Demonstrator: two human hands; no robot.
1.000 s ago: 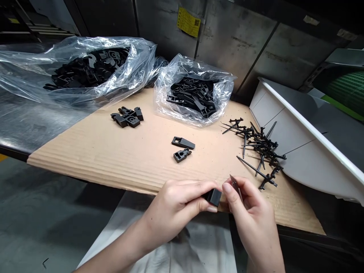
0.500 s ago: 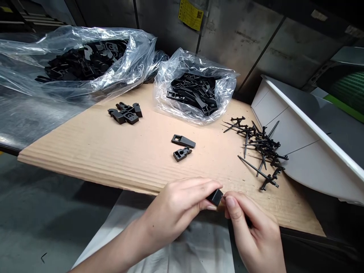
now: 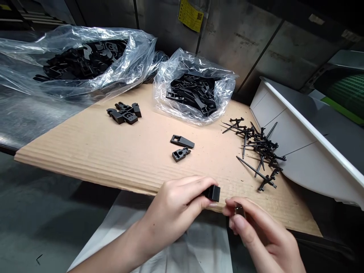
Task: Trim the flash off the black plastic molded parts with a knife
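Note:
My left hand (image 3: 182, 201) is closed around a black plastic block (image 3: 214, 193), whose squared end sticks out past the thumb and forefinger, over the near edge of the cardboard. The rest of the block is hidden in the fingers. A short gap to the right, my right hand (image 3: 261, 231) is closed with a small dark, shiny piece (image 3: 239, 209) between thumb and fingers; its kind cannot be made out. Ahead of the hands lie a long tapered black plastic part (image 3: 182, 141) and a shorter black plastic part (image 3: 181, 154).
Black parts (image 3: 125, 113) are heaped on the cardboard sheet (image 3: 85, 151). Behind stand a clear bag (image 3: 224, 102) and a larger clear bag (image 3: 139, 64), both holding black parts. Thin black moulded sprues (image 3: 261, 148) lie beside a white tray (image 3: 301, 132) on the right.
My right hand has moved away from the block's end, right and down, and has turned so the shiny piece shows. My left hand has tilted the block slightly.

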